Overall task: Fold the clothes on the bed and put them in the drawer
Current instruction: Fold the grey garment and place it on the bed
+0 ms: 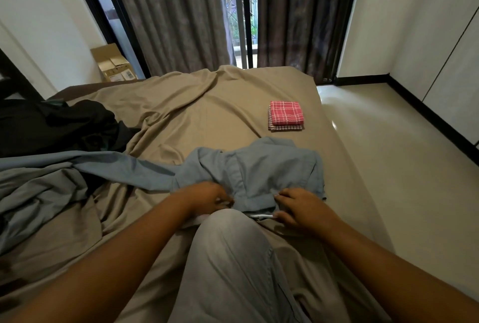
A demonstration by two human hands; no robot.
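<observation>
A blue-grey shirt [261, 167] lies crumpled on the tan bed sheet [207, 115] just beyond my knee, one long sleeve trailing off to the left. My left hand [207, 197] pinches the shirt's near edge with curled fingers. My right hand [298, 206] grips the same edge further right, by a white label strip. A folded red checked cloth [286, 113] sits on another folded checked cloth, further back on the right of the bed. No drawer is in view.
Dark clothes [64, 125] are heaped at the bed's left side, with grey-blue fabric [33, 193] below them. A cardboard box [114, 63] stands by the curtains [181, 11]. Bare floor [388, 141] runs along the bed's right edge toward white cabinet doors [453, 76].
</observation>
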